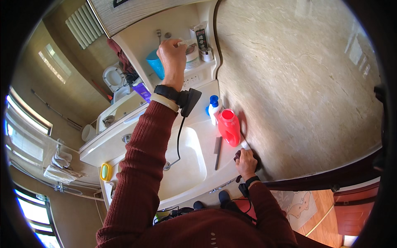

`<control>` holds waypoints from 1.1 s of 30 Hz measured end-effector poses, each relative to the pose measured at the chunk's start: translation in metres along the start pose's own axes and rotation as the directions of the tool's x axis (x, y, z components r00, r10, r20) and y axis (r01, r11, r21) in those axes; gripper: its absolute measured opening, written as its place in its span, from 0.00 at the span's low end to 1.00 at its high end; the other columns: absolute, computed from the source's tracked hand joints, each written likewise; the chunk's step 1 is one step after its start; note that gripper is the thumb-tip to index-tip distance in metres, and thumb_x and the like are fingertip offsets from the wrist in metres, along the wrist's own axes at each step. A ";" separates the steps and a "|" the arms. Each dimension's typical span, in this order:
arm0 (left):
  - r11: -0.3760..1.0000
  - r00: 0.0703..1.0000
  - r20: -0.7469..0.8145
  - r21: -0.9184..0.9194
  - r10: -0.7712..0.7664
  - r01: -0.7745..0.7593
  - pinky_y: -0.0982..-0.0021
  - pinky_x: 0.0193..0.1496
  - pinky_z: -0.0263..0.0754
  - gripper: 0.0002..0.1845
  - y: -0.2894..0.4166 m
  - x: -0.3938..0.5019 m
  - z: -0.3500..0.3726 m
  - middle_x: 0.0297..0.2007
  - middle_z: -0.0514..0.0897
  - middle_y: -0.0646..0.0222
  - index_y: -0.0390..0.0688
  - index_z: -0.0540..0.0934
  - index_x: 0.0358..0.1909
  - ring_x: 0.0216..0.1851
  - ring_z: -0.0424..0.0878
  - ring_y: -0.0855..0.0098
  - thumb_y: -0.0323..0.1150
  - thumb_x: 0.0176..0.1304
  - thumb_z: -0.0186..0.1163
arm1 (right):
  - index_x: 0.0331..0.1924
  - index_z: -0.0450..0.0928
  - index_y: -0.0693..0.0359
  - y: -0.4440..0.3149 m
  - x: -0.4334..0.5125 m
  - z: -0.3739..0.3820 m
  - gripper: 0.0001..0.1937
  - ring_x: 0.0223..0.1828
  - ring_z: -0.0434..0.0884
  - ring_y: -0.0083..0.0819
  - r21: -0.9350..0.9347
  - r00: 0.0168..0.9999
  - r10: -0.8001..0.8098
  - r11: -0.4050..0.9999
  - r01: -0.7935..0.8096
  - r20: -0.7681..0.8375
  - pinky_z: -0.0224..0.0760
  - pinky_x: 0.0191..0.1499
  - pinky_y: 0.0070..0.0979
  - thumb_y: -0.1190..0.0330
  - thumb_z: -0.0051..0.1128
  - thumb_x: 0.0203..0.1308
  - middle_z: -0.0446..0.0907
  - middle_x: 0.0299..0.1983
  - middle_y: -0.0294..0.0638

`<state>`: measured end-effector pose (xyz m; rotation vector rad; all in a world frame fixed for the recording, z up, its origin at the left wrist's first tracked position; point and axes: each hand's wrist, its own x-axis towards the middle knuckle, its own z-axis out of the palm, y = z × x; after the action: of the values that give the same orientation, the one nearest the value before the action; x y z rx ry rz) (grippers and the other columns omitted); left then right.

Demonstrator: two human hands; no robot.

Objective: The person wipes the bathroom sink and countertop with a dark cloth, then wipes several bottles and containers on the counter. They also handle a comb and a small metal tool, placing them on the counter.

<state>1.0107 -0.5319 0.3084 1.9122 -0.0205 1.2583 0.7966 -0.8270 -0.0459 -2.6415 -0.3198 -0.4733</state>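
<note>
My left hand [173, 57] is raised to the shelf niche of the vanity, its fingers closed around a small whitish item [186, 42], partly hidden. Beside it stand a blue cup [155, 64], a round jar [192, 53], a dark upright box [201, 38] and a small silver-lidded jar [206, 54]. Down at the right end of the counter, my right hand [246, 162] has its fingers curled on a dark object [237, 156], mostly covered. Near that hand are a dark comb [218, 153], an uncapped red detergent bottle [229, 128] and a white pump bottle with a blue top [214, 108].
The white washbasin [186, 167] lies beneath my left arm. A yellow soap dish [106, 172] holds green soap at the counter's left end. The mirror [102, 83] reflects a toilet and a radiator. A marbled wall [294, 93] rises on the right.
</note>
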 end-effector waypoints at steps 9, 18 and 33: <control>0.983 0.995 0.063 0.161 0.076 -0.086 0.49 0.46 0.79 0.07 -0.003 0.005 0.007 0.26 0.84 0.43 0.33 0.87 0.27 0.33 0.84 0.39 0.27 0.47 0.66 | 0.47 0.75 0.57 0.000 0.000 0.002 0.24 0.51 0.82 0.45 -0.026 1.000 0.005 1.000 -0.005 -0.013 0.83 0.44 0.41 0.69 0.77 0.45 0.82 0.40 0.43; 0.955 0.989 0.089 0.262 0.116 -0.135 0.55 0.63 0.76 0.12 -0.014 0.003 0.006 0.55 0.88 0.50 0.34 0.89 0.37 0.57 0.84 0.47 0.30 0.52 0.70 | 0.47 0.75 0.57 -0.002 0.001 -0.002 0.25 0.50 0.82 0.44 -0.037 1.000 0.004 0.999 -0.004 -0.008 0.83 0.43 0.41 0.69 0.77 0.44 0.82 0.39 0.42; 0.980 0.985 -0.098 -0.122 0.143 -0.154 0.68 0.44 0.79 0.07 0.008 -0.033 -0.013 0.41 0.87 0.61 0.34 0.87 0.36 0.39 0.85 0.63 0.19 0.54 0.71 | 0.49 0.76 0.59 0.000 -0.001 0.003 0.23 0.49 0.82 0.45 0.007 1.000 -0.007 1.000 0.007 -0.023 0.81 0.42 0.44 0.72 0.72 0.46 0.82 0.40 0.43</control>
<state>0.9809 -0.5422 0.2899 1.7677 -0.1977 1.4061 0.7970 -0.8262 -0.0488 -2.6268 -0.3236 -0.5036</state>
